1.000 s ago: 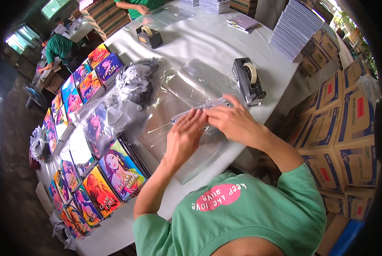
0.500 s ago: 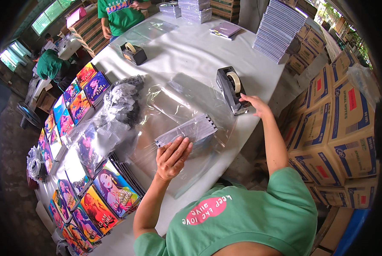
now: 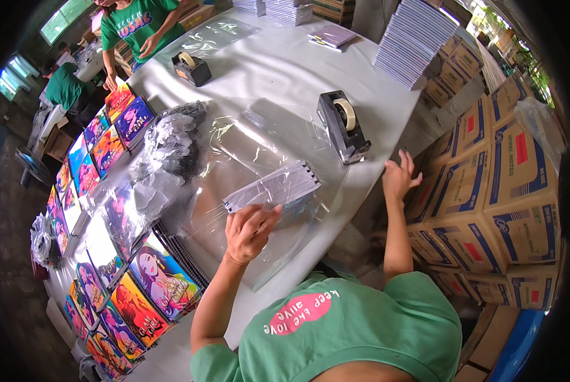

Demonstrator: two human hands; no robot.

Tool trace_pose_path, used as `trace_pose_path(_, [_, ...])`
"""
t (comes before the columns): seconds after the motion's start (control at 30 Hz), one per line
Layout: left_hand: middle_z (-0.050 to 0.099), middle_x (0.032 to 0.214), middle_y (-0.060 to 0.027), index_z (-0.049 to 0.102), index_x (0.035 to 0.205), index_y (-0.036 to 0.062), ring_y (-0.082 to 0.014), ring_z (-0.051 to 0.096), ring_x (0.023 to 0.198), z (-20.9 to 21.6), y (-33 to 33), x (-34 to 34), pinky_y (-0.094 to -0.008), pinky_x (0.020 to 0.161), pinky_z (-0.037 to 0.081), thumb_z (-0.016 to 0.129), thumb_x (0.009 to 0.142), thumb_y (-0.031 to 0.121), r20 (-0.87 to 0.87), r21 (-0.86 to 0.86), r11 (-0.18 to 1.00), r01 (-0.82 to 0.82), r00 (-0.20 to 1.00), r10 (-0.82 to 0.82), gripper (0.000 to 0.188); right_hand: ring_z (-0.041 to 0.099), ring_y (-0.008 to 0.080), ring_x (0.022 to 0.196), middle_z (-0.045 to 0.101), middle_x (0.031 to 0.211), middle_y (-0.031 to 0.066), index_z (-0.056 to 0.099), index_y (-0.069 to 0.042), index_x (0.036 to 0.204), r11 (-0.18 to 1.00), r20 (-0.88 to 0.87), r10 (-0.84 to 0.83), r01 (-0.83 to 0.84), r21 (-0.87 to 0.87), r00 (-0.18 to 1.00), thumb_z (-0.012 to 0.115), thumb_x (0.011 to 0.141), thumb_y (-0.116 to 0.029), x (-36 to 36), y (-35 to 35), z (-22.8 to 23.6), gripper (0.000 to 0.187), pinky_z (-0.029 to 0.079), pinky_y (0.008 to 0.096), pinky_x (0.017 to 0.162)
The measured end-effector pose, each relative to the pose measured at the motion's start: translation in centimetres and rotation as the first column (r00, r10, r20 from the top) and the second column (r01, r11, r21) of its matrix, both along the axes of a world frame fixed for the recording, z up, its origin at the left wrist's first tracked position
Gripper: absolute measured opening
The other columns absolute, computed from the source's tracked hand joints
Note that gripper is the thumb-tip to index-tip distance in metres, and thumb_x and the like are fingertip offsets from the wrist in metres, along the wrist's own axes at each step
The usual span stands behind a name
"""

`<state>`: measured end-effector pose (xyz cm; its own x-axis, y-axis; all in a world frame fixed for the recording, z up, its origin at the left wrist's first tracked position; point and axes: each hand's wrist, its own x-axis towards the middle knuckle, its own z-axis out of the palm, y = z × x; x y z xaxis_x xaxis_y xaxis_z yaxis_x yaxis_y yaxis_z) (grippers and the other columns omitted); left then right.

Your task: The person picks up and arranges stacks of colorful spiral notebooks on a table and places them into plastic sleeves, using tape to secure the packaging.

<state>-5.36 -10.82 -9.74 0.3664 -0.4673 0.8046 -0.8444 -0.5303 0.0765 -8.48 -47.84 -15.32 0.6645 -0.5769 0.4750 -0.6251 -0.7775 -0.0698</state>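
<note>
A stack of spiral notebooks (image 3: 278, 186) lies in clear plastic on the table, with pale page edges up and dark spiral ends showing. My left hand (image 3: 252, 232) is at its near edge, fingers bent and pressing on the plastic. Past the table's right edge is my right hand (image 3: 399, 177), thumb and index finger close together and the other fingers raised. Whatever it pinches is too thin to make out. Close beyond that hand stands a black tape dispenser (image 3: 343, 130) with a roll of tape. Loose clear plastic sheeting (image 3: 234, 149) spreads around the stack.
Colourful notebooks (image 3: 164, 274) stand in rows along the left side, beside crumpled plastic (image 3: 170, 140). A second tape dispenser (image 3: 193, 69) and tall notebook stacks (image 3: 415, 41) are farther off. Cartons (image 3: 476, 191) pile up at right. A co-worker (image 3: 139, 28) reaches toward the far-left notebooks.
My right hand has moved away from the tape dispenser, toward me and past the table edge. My left fingers, flat before, are now bent at the stack's edge. The co-worker has moved left.
</note>
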Motion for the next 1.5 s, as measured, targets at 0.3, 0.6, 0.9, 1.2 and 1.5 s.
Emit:
trace_pose_path(0.3, [0.064,0.091,-0.0048,0.057,0.094,0.0063,-0.0173,0.059,0.077,-1.4,-0.4,0.7,-0.0297,0.06,0.041,0.072,0.069,0.003,-0.103,-0.187,0.981,0.052,0.992,-0.072,0.03,0.049,0.0077,0.047,0.056,0.055,0.0022,0.067,0.001,0.072,-0.228,0.75,0.114,-0.718,0.658,0.651,0.061,0.09,-0.027,-1.8,18.3,12.6,0.033,0.035,0.0214,0.041])
trace_pose_path(0.6, [0.06,0.098,-0.0066,0.062,0.105,0.0142,-0.0179,0.057,0.092,-0.8,-0.1,0.0,-0.0319,0.076,0.041,0.067,0.072,0.013,-0.117,-0.058,0.995,-0.082,0.99,0.075,0.034,0.05,0.0071,0.041,0.055,0.047,0.0021,0.068,-0.002,0.065,0.143,0.54,0.174,-0.564,0.813,0.823,0.064,0.087,-0.034,-3.1,24.8,6.4,0.039,0.037,0.0251,0.04])
trace_pose_path(0.9, [0.058,0.113,-0.0111,0.047,0.132,0.0081,-0.025,0.055,0.107,6.6,2.0,0.0,-0.0465,0.1,0.025,0.074,0.062,0.047,-0.719,-0.002,0.997,-0.071,0.694,0.048,0.085,0.045,0.0069,0.038,0.049,0.044,0.0005,0.058,-0.003,0.054,-0.032,0.574,0.099,-0.574,0.818,0.813,0.066,0.085,-0.041,-2.1,23.7,3.2,0.049,0.032,0.0235,0.036])
trace_pose_path(1.2, [0.067,0.082,-0.0127,0.058,0.123,0.0072,-0.0254,0.065,0.083,3.7,2.5,5.6,-0.0326,0.08,0.046,0.063,0.083,0.035,-0.882,-0.146,0.979,-0.142,0.467,-0.064,0.049,0.044,0.0063,0.038,0.047,0.04,0.0005,0.055,-0.002,0.049,0.255,0.52,0.331,-0.605,0.754,0.787,0.071,0.082,-0.033,-4.7,21.3,4.9,0.048,0.033,0.0237,0.038])
trace_pose_path(1.5, [0.062,0.109,-0.0087,0.05,0.128,0.0081,-0.0177,0.058,0.1,-4.8,3.6,4.6,-0.031,0.085,0.042,0.046,0.096,0.035,-0.775,-0.631,0.612,-0.477,0.354,-0.524,0.042,0.044,0.0231,0.123,0.047,0.128,0.0101,0.035,-0.025,0.14,0.258,-0.111,0.963,-0.959,0.122,0.245,0.086,0.054,-0.028,1.6,22.5,11.7,0.1,0.025,0.0558,0.103])
